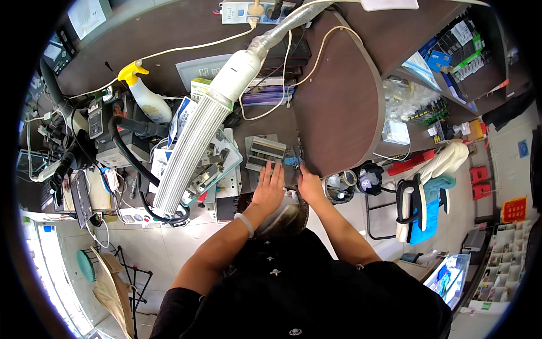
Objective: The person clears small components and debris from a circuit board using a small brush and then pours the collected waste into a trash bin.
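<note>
A flat, grey, rectangular piece with darker bands lies on the dark desk in front of me. My left hand rests at its near edge, fingers stretched out and laid flat. To the right, my right hand is at the desk's edge, thumb and forefinger drawn together. What they pinch, if anything, is too small to make out. Small blue bits lie between the grey piece and my right fingertips.
A large white ribbed lamp or tube slants over the desk at left. Below it sits a clear tray of metal parts. A yellow-topped spray bottle stands farther left. Bins and a chair are at right.
</note>
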Motion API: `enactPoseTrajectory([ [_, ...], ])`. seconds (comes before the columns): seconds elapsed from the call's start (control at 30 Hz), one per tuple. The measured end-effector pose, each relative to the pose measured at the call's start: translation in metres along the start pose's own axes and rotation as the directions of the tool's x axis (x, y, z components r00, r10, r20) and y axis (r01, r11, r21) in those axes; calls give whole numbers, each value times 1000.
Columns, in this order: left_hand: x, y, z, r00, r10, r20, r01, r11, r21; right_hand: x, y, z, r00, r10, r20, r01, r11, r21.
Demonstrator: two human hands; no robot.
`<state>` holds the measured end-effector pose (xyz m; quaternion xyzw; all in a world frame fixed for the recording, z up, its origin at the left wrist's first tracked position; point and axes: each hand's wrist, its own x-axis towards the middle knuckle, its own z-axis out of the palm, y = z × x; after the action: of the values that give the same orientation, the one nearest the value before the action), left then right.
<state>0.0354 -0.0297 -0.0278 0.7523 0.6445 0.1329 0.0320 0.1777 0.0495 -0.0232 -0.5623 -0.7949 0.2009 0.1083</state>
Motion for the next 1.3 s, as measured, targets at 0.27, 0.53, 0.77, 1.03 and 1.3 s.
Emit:
enactPoseTrajectory([
  [0.27, -1, 0, 4, 1000, 8, 11, -9, 998, 68, 38, -33, -10, 997, 48, -53, -46, 998, 41],
  [0.53, -1, -2, 0, 998, 41, 38, -46, 989, 140, 117, -41, 4, 969, 237, 70, -230, 968, -98],
  [0.77, -1, -1, 7, 999, 45, -3, -44, 986, 159, 54, -34, -10, 944, 256, 210, -210, 953, -218],
  [1.03, 1, 4, 0, 1000, 22, 2, -22, 999, 45, -23, 1, -11, 983, 140, 121, -128, 987, -100],
  [1.3, 5, 22, -3, 997, 75, 30, -72, 992, -106, 20, -11, -6, 997, 63, -33, -62, 998, 28],
])
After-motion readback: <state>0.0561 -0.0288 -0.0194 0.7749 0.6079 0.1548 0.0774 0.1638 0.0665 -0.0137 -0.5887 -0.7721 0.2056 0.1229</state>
